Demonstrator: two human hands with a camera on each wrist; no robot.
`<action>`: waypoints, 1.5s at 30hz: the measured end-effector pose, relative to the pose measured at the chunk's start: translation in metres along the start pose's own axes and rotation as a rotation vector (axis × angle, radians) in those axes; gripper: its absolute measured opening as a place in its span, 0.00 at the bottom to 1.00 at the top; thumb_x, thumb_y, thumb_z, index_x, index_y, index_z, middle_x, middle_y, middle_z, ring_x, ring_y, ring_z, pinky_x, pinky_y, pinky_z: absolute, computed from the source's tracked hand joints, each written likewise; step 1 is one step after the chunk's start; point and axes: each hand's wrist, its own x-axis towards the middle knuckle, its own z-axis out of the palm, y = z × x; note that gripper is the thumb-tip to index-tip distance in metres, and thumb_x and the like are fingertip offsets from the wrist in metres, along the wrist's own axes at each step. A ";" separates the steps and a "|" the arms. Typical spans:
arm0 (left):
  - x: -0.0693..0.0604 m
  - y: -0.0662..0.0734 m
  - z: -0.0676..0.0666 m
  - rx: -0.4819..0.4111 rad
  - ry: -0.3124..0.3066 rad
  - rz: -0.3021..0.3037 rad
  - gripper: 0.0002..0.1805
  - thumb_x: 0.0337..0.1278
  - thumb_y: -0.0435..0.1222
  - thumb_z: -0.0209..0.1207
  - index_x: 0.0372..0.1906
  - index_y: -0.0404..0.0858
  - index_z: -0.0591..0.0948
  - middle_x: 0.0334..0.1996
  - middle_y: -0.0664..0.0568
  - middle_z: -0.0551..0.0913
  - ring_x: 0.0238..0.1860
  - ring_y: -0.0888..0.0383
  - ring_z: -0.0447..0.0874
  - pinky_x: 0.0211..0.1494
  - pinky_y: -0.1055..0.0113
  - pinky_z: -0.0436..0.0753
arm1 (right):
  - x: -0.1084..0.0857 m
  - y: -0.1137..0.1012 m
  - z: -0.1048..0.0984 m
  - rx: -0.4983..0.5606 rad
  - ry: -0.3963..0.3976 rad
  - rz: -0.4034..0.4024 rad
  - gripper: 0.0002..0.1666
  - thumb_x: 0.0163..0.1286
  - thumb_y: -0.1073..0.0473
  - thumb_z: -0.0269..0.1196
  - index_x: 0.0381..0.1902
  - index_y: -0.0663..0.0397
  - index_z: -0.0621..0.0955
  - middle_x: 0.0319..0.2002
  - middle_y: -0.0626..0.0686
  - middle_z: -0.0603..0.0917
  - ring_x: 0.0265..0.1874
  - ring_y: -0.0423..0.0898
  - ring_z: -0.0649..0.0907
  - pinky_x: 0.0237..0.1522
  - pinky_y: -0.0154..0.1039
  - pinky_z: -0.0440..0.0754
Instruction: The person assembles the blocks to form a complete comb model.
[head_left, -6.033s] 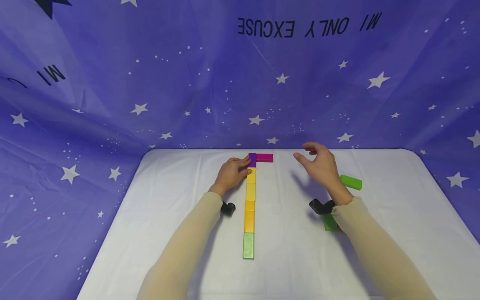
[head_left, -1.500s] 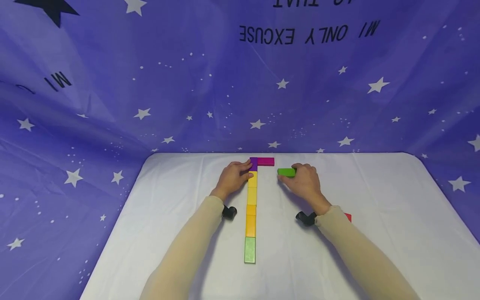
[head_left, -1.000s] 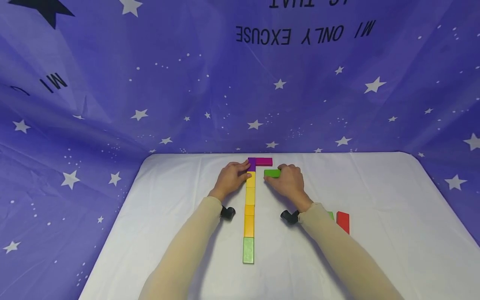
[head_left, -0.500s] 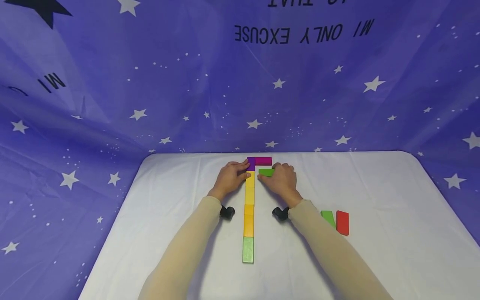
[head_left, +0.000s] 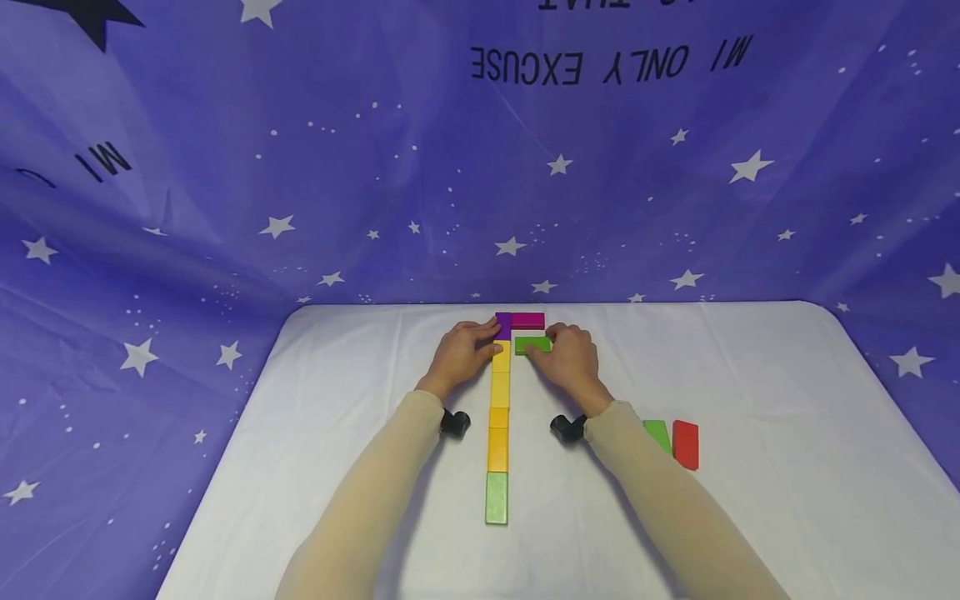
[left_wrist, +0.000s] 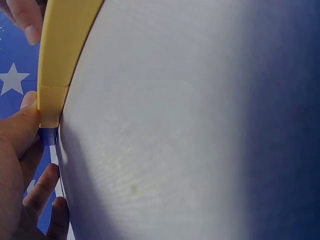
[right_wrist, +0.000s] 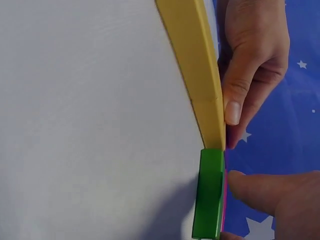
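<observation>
In the head view a row of blocks runs toward the person. It has a purple block (head_left: 503,325) at its far end, several yellow blocks (head_left: 500,390) and a pale green block (head_left: 497,498) at the near end. A magenta block (head_left: 528,321) juts right from the purple one. My left hand (head_left: 455,357) rests fingertips and thumb against the purple and first yellow blocks. My right hand (head_left: 572,362) holds a bright green block (head_left: 529,343) between thumb and index finger. That block lies crosswise, parallel to the magenta one, just right of the first yellow block.
To the right, beside the right sleeve, lie another green block (head_left: 657,435), partly covered, and a red block (head_left: 686,445). Everything rests on a white cloth-covered table (head_left: 787,517). A purple star-printed cloth (head_left: 420,183) rises behind its far edge.
The right hand, earlier raised without anything, has carried the bright green block leftward from the table's right side to the row. The left hand has stayed at the purple block.
</observation>
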 end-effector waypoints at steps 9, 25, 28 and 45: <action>0.000 0.002 -0.001 -0.026 -0.003 -0.012 0.26 0.66 0.45 0.64 0.66 0.42 0.78 0.69 0.58 0.73 0.67 0.49 0.73 0.71 0.52 0.69 | 0.002 0.000 0.003 0.012 0.013 -0.005 0.31 0.61 0.45 0.71 0.53 0.65 0.84 0.46 0.63 0.86 0.48 0.63 0.81 0.49 0.56 0.80; 0.000 0.001 0.002 -0.027 -0.006 -0.022 0.26 0.67 0.45 0.63 0.66 0.43 0.77 0.70 0.60 0.72 0.67 0.50 0.72 0.73 0.54 0.68 | 0.005 -0.002 0.007 0.029 0.021 -0.016 0.31 0.60 0.47 0.72 0.53 0.64 0.84 0.44 0.62 0.86 0.48 0.62 0.80 0.49 0.54 0.79; 0.000 0.001 0.002 -0.025 0.000 -0.023 0.25 0.67 0.45 0.63 0.66 0.43 0.78 0.69 0.60 0.73 0.67 0.50 0.72 0.72 0.54 0.68 | 0.005 -0.002 0.007 0.035 0.026 -0.022 0.31 0.60 0.47 0.73 0.53 0.64 0.84 0.41 0.61 0.85 0.46 0.61 0.81 0.47 0.54 0.79; 0.000 0.000 0.001 -0.032 -0.012 -0.036 0.26 0.67 0.46 0.63 0.66 0.44 0.77 0.70 0.60 0.71 0.68 0.51 0.71 0.73 0.55 0.67 | -0.022 0.013 -0.051 0.265 0.015 -0.079 0.34 0.65 0.49 0.68 0.64 0.60 0.76 0.52 0.63 0.83 0.53 0.60 0.77 0.56 0.56 0.74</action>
